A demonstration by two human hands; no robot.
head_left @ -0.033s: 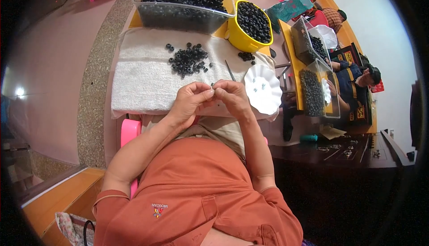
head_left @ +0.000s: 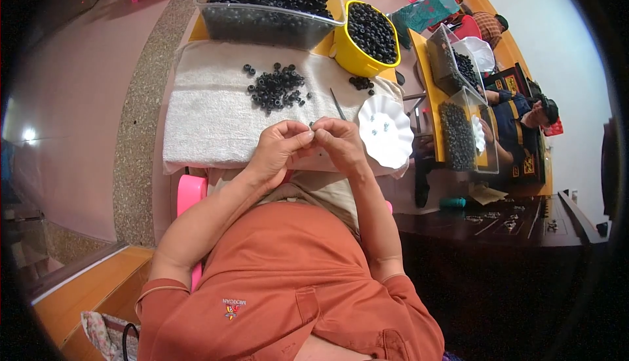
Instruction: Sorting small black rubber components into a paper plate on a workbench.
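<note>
My left hand [head_left: 280, 148] and my right hand [head_left: 342, 143] meet over the near edge of the white towel [head_left: 203, 128]. Thumbs and forefingers are pinched together around a small dark piece [head_left: 311, 124], mostly hidden by the fingertips. Beyond my hands lies a loose heap of small black ring-shaped parts [head_left: 275, 90]. A slim dark pointed tool [head_left: 337, 103] rests on the towel just past my right hand. To its right sits a white scalloped dish [head_left: 386, 151] holding a few tiny greyish bits.
At the towel's far side stand a clear bin [head_left: 262, 25] and a yellow tub [head_left: 360, 59], both full of black parts. A few more black parts [head_left: 362, 83] lie below the tub. On the right, a co-worker [head_left: 514, 122] sits at another table with clear bins [head_left: 485, 148].
</note>
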